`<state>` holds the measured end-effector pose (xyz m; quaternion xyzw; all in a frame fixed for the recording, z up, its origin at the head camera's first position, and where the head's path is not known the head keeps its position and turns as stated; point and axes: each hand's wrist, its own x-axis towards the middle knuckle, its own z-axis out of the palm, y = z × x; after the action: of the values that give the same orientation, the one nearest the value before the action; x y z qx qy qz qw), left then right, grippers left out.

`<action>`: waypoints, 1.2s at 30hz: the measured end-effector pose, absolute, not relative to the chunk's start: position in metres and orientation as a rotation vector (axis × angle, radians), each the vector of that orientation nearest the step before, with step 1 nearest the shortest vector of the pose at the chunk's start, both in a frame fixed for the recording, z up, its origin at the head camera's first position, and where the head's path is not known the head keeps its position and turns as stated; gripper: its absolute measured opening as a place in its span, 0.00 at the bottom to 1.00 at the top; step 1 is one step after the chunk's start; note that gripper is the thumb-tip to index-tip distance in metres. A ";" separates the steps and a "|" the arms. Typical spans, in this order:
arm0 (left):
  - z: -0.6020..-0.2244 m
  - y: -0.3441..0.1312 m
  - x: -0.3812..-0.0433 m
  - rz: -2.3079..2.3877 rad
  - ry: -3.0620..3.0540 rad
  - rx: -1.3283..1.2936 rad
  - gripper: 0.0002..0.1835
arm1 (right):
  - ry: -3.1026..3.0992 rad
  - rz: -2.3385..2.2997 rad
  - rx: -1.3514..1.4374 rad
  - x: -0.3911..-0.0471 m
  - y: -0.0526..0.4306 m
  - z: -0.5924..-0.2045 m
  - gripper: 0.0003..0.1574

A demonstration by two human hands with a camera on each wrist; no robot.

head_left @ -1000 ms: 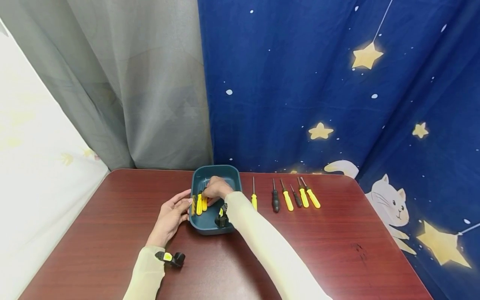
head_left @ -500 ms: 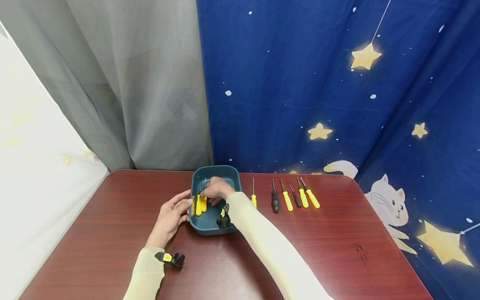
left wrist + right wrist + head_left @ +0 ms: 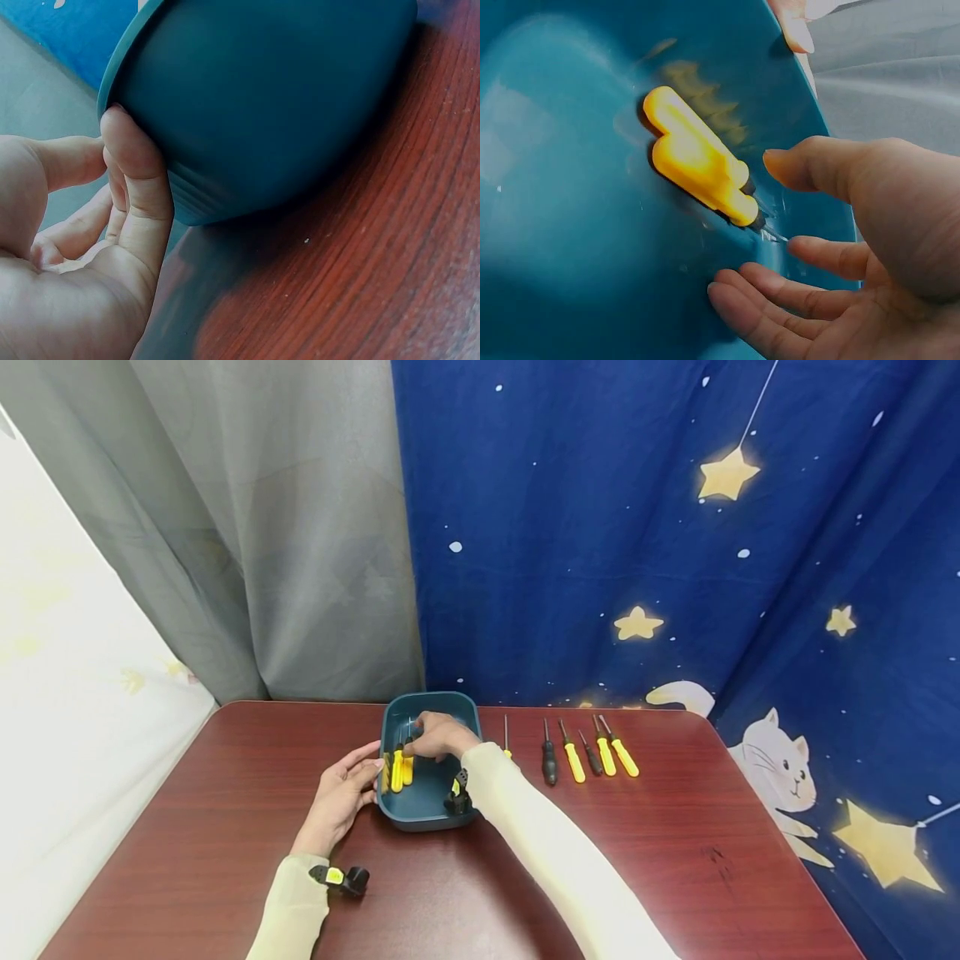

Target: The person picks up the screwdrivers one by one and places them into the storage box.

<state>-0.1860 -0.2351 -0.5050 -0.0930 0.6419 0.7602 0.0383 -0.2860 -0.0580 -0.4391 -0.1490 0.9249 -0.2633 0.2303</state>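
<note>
A dark teal plastic bin [image 3: 431,821] stands at the table's back edge. My left hand [image 3: 337,797] holds its left side, thumb and a finger pinching the rim; in the left wrist view the bin's outer wall [image 3: 262,97] fills much of the picture. Inside the bin lie two yellow-handled screwdrivers [image 3: 697,169] side by side, shafts pointing to the back. My right hand [image 3: 442,735] is inside the bin above them. In the right wrist view its fingers [image 3: 810,300] are spread, with the index fingertip close to one shaft; whether it touches is unclear.
Right of the bin, a yellow-handled screwdriver [image 3: 506,735] is partly hidden by my right sleeve. Farther right lie several more in a row, among them a black one [image 3: 550,764] and a yellow one [image 3: 576,764]. Curtains [image 3: 337,568] hang right behind the table's back edge.
My right hand has drawn slightly to the right and off the screwdriver handles, leaving both lying in the bin. My left hand has stayed on the bin's side.
</note>
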 end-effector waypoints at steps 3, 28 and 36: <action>-0.505 -0.235 -0.186 2.330 1.963 -0.289 0.28 | 2.583 -0.646 -0.458 -0.284 -0.054 -0.435 0.43; -0.509 -0.237 -0.186 2.346 1.946 -0.314 0.27 | 2.718 -0.272 -0.844 -0.264 -0.030 -0.416 0.50; -0.507 -0.236 -0.187 2.349 1.936 -0.297 0.29 | 2.735 -0.319 -0.822 -0.260 -0.019 -0.415 0.52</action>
<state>-0.1872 -0.2364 -0.5072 -0.0970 0.6325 0.7674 0.0413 -0.2602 -0.0189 -0.4149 -0.2837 0.9432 -0.1099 0.1337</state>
